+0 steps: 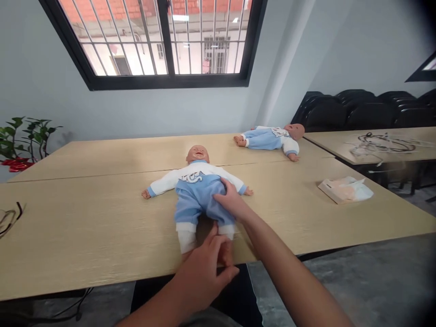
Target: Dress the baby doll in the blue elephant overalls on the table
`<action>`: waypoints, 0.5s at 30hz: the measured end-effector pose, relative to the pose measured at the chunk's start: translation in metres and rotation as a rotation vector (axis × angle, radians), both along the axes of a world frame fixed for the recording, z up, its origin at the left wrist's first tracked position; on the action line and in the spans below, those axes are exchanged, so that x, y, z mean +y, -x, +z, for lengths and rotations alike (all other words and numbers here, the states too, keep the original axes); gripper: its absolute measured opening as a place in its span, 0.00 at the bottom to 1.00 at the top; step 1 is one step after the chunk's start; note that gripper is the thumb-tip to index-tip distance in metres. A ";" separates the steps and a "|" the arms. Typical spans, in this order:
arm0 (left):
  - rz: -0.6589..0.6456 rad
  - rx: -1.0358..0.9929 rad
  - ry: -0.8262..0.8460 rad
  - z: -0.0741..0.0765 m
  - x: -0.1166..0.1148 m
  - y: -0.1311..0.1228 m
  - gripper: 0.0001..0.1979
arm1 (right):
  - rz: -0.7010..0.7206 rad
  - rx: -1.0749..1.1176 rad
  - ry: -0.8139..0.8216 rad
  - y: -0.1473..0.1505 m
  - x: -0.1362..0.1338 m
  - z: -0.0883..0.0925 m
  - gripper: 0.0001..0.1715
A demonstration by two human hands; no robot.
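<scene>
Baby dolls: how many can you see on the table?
2. The near doll lies face up, the right hand on its blue trousers, the left hand around its foot. The far doll lies farther back to the right, by the black chairs.

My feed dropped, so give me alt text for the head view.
A doll in blue trousers lies face up on a table; the right hand rests on its hip and the left hand grips its foot. A second doll lies farther back, a packet to the right.

Doll on table — second doll behind
</scene>
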State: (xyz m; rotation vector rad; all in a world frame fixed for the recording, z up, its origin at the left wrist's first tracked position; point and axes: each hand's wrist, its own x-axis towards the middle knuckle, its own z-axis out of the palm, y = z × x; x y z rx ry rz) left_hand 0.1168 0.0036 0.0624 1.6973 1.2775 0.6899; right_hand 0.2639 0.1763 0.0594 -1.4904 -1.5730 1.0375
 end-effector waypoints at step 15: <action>0.429 -0.231 -0.112 -0.023 0.171 0.101 0.14 | -0.007 -0.361 -0.312 -0.018 0.002 0.009 0.40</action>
